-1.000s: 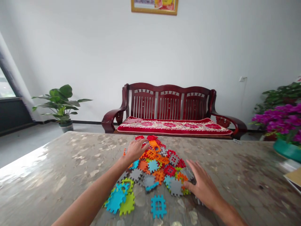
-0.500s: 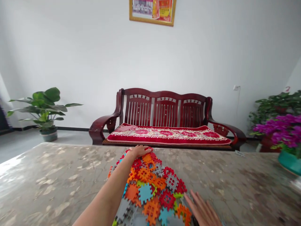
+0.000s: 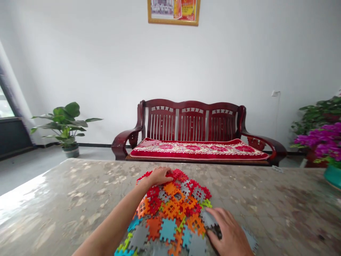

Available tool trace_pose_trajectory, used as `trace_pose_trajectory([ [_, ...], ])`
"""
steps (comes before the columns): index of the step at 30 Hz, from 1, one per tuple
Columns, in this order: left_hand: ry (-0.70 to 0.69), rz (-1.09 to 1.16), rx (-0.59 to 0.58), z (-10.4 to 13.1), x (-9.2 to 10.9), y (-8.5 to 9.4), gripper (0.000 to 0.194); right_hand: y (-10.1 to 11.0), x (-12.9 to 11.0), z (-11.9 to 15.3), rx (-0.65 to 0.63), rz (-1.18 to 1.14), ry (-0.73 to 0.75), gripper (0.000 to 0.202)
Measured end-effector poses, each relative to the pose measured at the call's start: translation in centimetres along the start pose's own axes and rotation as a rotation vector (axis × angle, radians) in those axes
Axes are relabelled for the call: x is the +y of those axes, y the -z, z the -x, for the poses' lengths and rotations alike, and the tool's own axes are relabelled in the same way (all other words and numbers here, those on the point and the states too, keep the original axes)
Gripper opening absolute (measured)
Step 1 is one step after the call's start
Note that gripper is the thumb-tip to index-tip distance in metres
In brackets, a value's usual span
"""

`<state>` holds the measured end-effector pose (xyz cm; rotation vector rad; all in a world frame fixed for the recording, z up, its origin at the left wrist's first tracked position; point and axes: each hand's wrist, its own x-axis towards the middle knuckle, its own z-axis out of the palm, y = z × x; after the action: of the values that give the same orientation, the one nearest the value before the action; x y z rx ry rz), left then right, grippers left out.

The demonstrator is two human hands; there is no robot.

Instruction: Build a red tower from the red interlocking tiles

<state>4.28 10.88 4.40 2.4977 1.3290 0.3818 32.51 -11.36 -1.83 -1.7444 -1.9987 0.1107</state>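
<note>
A heap of plastic interlocking tiles (image 3: 170,208) in red, orange, grey, blue and lime lies on the table before me. My left hand (image 3: 160,175) reaches to the far side of the heap, its fingers curled and its thumb close to them around a red interlocking tile (image 3: 168,174). At the near right edge is my right hand (image 3: 229,229), thumb and fingers apart. Its index finger touches a grey tile (image 3: 207,218). Another grey tile (image 3: 250,238) lies on the table, partly behind that hand.
The patterned table (image 3: 93,199) spreads to both sides. A loose grey piece (image 3: 277,169) lies near its far right edge. Purple flowers (image 3: 323,140) in a teal pot (image 3: 333,176) stand at right. Behind the table are a wooden bench (image 3: 178,105) and a potted plant (image 3: 66,122).
My left hand has gone from lying flat over the heap to curled fingers at a red tile. My right hand has moved in against the heap's right edge. The view has turned slightly left.
</note>
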Motion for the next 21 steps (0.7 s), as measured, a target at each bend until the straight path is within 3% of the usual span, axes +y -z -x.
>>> trace_pose_trajectory([
  [8,-0.047,0.077,0.042,3.7,1.4,-0.1,0.025,0.8,-3.3,-4.7,0.144,-0.325,-0.171,0.028],
  [14,-0.137,0.312,0.008,6.6,2.1,1.3,0.028,0.8,-5.1,-9.7,0.039,-0.671,-0.083,0.05],
  [18,0.046,0.423,0.15,7.8,-0.6,2.3,0.046,0.4,-3.0,-12.1,0.067,-0.395,-0.12,0.05],
  [21,0.24,0.244,0.289,9.1,-3.2,2.2,0.046,-0.4,-0.8,-12.6,0.026,-0.144,-0.215,0.051],
])
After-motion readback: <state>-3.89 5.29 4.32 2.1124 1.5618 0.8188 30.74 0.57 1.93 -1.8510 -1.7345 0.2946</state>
